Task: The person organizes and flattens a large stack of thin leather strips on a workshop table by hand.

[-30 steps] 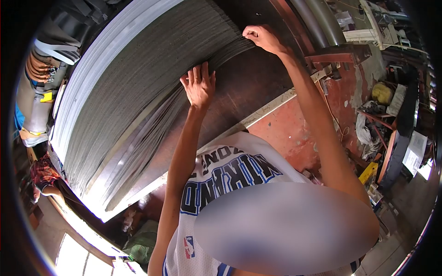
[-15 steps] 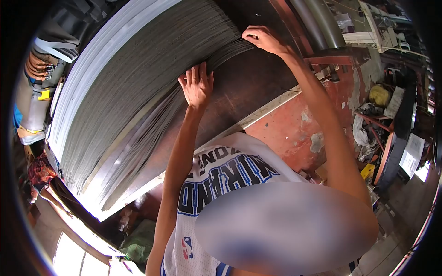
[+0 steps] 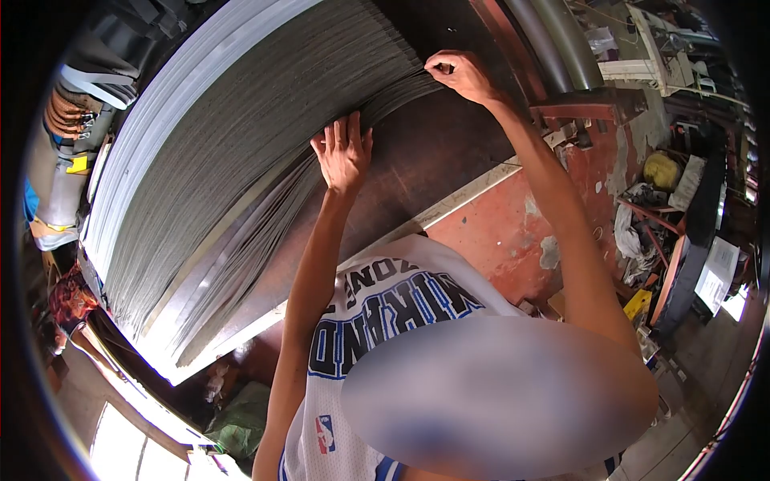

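A large, thick stack of thin sheets [image 3: 241,120], which look like paper, lies on a dark worn tabletop [image 3: 425,160], its near edges fanned. My left hand [image 3: 345,156] rests on the near edge of the stack with fingers stretched out, holding nothing. At the right end of the stack, my right hand [image 3: 457,74] is closed in a pinch on the corner of some sheets. Between my hands, several sheet edges curve up towards the right hand. Its fingertips partly hide how many sheets are pinched.
A pale strip [image 3: 469,192] edges the table in front of my body. Metal rollers [image 3: 561,48] and a red-brown beam [image 3: 589,106] stand beyond my right hand. Cluttered shelving [image 3: 674,208] is at the right. Part of another person [image 3: 76,301] shows at the far left.
My right hand has shifted slightly right and towards me, its pinch still at the sheet corners. My left hand has stayed almost in place.
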The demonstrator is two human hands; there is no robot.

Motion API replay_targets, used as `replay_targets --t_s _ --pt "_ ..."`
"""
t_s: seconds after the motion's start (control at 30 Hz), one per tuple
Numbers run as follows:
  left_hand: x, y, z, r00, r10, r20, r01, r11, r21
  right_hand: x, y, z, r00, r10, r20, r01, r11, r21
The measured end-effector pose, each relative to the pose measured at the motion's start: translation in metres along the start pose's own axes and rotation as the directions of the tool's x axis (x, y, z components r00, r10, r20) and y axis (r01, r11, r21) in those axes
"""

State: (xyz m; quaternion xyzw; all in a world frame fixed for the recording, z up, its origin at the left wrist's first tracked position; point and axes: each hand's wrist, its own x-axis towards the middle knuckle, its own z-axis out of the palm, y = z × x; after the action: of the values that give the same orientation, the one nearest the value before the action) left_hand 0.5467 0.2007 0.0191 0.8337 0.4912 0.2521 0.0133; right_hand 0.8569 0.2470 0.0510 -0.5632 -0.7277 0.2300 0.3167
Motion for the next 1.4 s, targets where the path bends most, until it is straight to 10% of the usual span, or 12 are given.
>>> replay_targets --t_s 0.97,1.13,1.4 --pt "-0.003 -0.002 0.005 1.000 0.013 -0.018 -0.013 1.000 0.012 -0.002 0.005 0.002 0.989 0.147 0.007 -0.147 0.989 -0.015" --pt "0.001 0.000 0.004 0.996 0.047 -0.069 -0.046 0.999 0.024 -0.025 -0.012 0.019 0.901 0.094 -0.424 -0.167 0.976 -0.137" --pt "-0.001 -0.003 0.007 0.999 0.028 -0.029 -0.027 1.000 0.016 -0.066 -0.029 0.058 0.932 0.210 -0.297 -0.289 0.922 -0.256"
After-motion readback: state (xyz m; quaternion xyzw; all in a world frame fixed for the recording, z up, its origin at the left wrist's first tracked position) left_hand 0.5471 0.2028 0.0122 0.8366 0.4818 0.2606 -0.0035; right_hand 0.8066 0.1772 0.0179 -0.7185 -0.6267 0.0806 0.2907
